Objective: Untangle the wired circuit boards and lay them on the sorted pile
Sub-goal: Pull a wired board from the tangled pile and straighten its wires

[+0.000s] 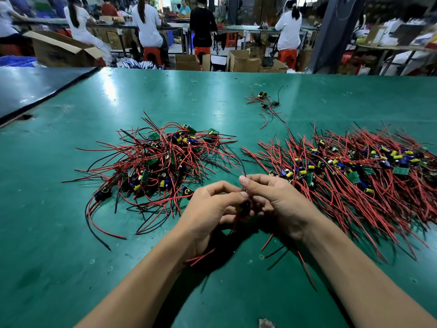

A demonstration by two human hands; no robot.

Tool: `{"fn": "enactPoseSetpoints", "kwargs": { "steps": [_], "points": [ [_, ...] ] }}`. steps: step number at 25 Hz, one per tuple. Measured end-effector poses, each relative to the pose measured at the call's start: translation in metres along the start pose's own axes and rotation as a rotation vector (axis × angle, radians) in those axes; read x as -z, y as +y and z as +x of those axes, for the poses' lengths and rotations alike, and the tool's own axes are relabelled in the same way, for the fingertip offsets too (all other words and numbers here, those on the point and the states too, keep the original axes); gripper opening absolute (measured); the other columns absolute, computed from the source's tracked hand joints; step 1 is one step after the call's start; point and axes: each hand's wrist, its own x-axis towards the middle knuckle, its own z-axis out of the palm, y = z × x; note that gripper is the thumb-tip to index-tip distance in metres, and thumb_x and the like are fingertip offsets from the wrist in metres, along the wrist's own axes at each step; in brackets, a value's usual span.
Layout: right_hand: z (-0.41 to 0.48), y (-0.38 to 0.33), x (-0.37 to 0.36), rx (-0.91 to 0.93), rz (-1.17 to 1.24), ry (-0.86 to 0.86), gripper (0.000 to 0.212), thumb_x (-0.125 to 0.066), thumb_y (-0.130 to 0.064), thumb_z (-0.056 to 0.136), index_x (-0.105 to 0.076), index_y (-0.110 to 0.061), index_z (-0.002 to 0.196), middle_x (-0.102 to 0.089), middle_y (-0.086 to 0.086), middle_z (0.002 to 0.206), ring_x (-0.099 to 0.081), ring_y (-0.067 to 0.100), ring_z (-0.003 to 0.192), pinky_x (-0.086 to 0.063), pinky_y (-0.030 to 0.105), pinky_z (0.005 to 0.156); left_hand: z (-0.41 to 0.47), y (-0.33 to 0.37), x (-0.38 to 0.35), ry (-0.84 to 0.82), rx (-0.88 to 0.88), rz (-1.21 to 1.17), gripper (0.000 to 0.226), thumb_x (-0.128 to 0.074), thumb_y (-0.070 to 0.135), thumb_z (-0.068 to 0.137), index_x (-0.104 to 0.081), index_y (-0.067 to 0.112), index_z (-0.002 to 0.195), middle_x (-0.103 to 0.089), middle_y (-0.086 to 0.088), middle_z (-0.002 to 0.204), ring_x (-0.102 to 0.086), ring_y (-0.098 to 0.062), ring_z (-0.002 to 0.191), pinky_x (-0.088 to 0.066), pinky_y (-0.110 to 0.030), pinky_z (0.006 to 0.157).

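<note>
A tangled heap of small circuit boards with red and black wires [160,162] lies on the green table, left of centre. To the right spreads the larger sorted pile [354,176], its wires lying roughly parallel. Between them, close to me, my left hand [208,209] and my right hand [274,202] meet over one wired circuit board [244,207], mostly hidden between the fingers. My left fingers curl round it. My right thumb and forefinger pinch its red and black wires, which rise toward the tangled heap. More wire ends trail out under both wrists.
A few loose wired boards [264,101] lie further back on the green table [71,256]. A darker table [28,88] adjoins at the far left. Beyond the far edge are cardboard boxes, red stools and several seated people at benches.
</note>
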Motion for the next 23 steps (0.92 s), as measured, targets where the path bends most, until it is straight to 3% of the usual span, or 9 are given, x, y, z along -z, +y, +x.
{"fn": "enactPoseSetpoints", "kwargs": {
  "steps": [2, 5, 10, 15, 19, 23],
  "points": [
    [-0.002, 0.000, 0.000, -0.061, 0.054, -0.112, 0.029, -0.085, -0.035, 0.075, -0.077, -0.019, 0.097, -0.067, 0.006, 0.085, -0.059, 0.015, 0.065, -0.048, 0.022, 0.053, 0.000, 0.001, 0.000, -0.025, 0.013, -0.005, 0.018, -0.067, -0.001, 0.083, -0.066, 0.012, 0.071, -0.069, -0.018, 0.077, -0.069, -0.025, 0.059, -0.056, -0.027, 0.054],
    [-0.002, -0.004, 0.004, -0.052, 0.127, -0.107, 0.021, -0.081, -0.023, 0.075, -0.078, -0.016, 0.095, -0.067, 0.008, 0.077, -0.059, 0.015, 0.056, -0.053, 0.027, 0.049, -0.002, 0.003, 0.000, -0.074, 0.050, -0.025, 0.023, -0.066, 0.000, 0.083, -0.069, 0.014, 0.066, -0.070, -0.021, 0.077, -0.069, -0.028, 0.060, -0.059, -0.030, 0.057],
    [0.000, -0.007, 0.013, 0.013, -0.123, -0.037, 0.026, -0.078, -0.031, 0.071, -0.081, -0.015, 0.091, -0.066, 0.001, 0.075, -0.054, 0.005, 0.056, -0.046, 0.014, 0.053, 0.000, -0.001, 0.001, -0.007, 0.001, 0.066, 0.033, -0.064, -0.001, 0.086, -0.066, 0.016, 0.059, -0.068, -0.021, 0.073, -0.068, -0.026, 0.057, -0.056, -0.027, 0.050],
    [0.000, -0.009, 0.019, 0.076, -0.165, -0.100, 0.028, -0.070, -0.034, 0.081, -0.079, -0.012, 0.096, -0.058, 0.006, 0.072, -0.052, 0.007, 0.056, -0.043, 0.015, 0.052, 0.001, -0.001, 0.002, -0.064, -0.006, 0.112, 0.031, -0.067, 0.001, 0.086, -0.065, 0.016, 0.059, -0.066, -0.016, 0.067, -0.064, -0.023, 0.050, -0.051, -0.024, 0.045],
    [0.000, -0.005, 0.016, 0.100, -0.293, -0.088, 0.027, -0.070, -0.036, 0.083, -0.080, -0.013, 0.094, -0.060, 0.002, 0.069, -0.048, 0.007, 0.057, -0.040, 0.012, 0.053, 0.001, -0.005, 0.005, -0.052, -0.157, 0.417, 0.021, -0.072, 0.009, 0.084, -0.068, 0.010, 0.063, -0.058, -0.007, 0.057, -0.051, -0.016, 0.045, -0.043, -0.021, 0.046],
    [0.000, -0.006, 0.013, 0.163, -0.311, -0.040, 0.028, -0.067, -0.037, 0.085, -0.080, -0.017, 0.100, -0.061, -0.004, 0.070, -0.047, 0.006, 0.058, -0.040, 0.014, 0.052, 0.000, -0.005, 0.003, -0.058, -0.158, 0.341, 0.017, -0.066, 0.009, 0.089, -0.071, 0.002, 0.075, -0.061, -0.007, 0.059, -0.053, -0.016, 0.047, -0.047, -0.027, 0.048]
  ]
}}
